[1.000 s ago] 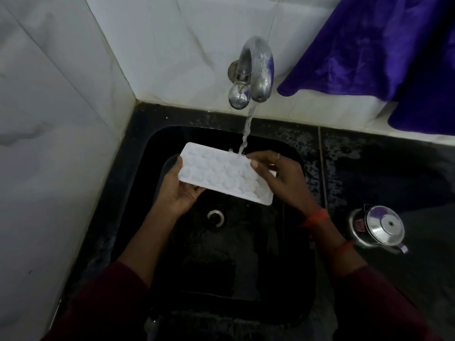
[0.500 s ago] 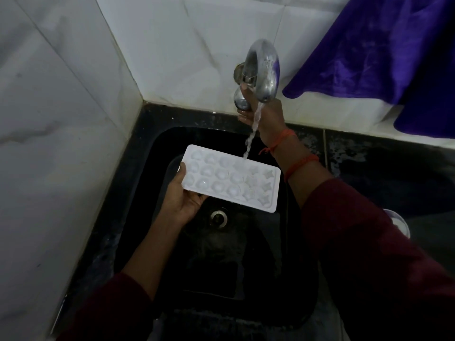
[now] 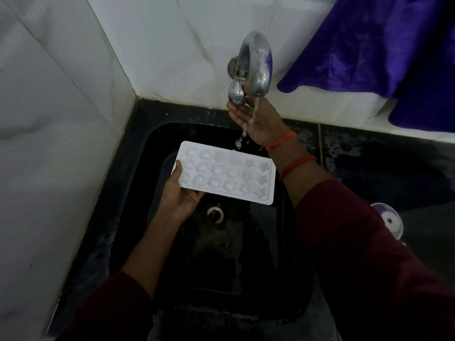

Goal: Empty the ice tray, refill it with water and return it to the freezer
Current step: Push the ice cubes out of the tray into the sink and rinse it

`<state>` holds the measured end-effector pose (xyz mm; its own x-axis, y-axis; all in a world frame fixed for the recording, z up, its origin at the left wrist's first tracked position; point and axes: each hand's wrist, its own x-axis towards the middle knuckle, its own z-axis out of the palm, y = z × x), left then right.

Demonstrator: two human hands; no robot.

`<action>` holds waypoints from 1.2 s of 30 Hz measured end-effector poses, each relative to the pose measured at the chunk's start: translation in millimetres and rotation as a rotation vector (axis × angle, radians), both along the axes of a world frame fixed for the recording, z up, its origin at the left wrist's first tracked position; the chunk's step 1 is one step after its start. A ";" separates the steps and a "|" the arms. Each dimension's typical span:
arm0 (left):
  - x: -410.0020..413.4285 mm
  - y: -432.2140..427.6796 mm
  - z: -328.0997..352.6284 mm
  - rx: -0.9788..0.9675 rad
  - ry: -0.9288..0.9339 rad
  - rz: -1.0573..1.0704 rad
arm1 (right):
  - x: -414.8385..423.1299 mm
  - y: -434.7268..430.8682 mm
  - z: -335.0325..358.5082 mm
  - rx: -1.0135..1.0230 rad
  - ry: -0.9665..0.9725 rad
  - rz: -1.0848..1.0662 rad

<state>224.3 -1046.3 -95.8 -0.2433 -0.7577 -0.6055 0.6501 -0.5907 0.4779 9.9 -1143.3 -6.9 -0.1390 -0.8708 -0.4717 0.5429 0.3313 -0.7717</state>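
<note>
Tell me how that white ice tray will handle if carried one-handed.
Probably stiff enough: the ice tray lies flat beyond the left hand gripping one end. Likely wet and slippery, with water dripping beside it. Cups look filled; tilting may spill.

Left hand (image 3: 181,200) grips the tray (image 3: 222,174); right hand (image 3: 258,120) raised, palm showing.

Right hand (image 3: 256,121) fingertips concealed behind tap knob (image 3: 236,94); hold on knob not determinable. Left hand (image 3: 181,195) fingers covered by ice tray (image 3: 226,175); only thumb (image 3: 177,169) seen on rim. Fill level in tray cells blurred, not readable. Purple cloth (image 3: 381,45) cropped by top and right edges. Round steel object (image 3: 391,221) largely masked by right sleeve (image 3: 369,254); kind not identifiable. Right sleeve and left sleeve (image 3: 103,308) cut off at bottom edge.
</note>
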 end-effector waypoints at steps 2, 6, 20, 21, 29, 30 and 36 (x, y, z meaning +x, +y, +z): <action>0.5 -0.4 0.9 0.005 0.007 0.010 | -0.2 4.7 0.4 0.020 -0.043 0.019; 0.1 0.5 8.6 0.024 0.017 0.035 | 0.3 22.6 1.6 0.033 0.052 0.074; 20.1 26.2 21.5 0.126 -0.104 0.051 | -5.1 186.6 -78.3 0.254 0.771 -0.037; 22.1 29.5 22.1 0.138 -0.126 0.043 | -2.4 194.2 -86.7 0.269 0.651 -0.040; 42.4 41.4 14.0 0.191 -0.412 -0.200 | 18.0 229.5 -90.7 0.414 0.245 -0.131; 43.5 43.0 14.2 0.183 -0.481 -0.252 | 18.7 231.1 -89.3 0.447 0.247 -0.140; 52.8 50.7 16.4 0.130 -0.854 -0.523 | 19.8 244.9 -78.2 0.575 0.250 -0.065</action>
<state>277.1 -995.6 -79.4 0.0274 -0.5957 -0.8027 -0.2354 -0.7843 0.5740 29.7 -898.4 -85.1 -0.3496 -0.4739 -0.8082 0.4024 0.7031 -0.5863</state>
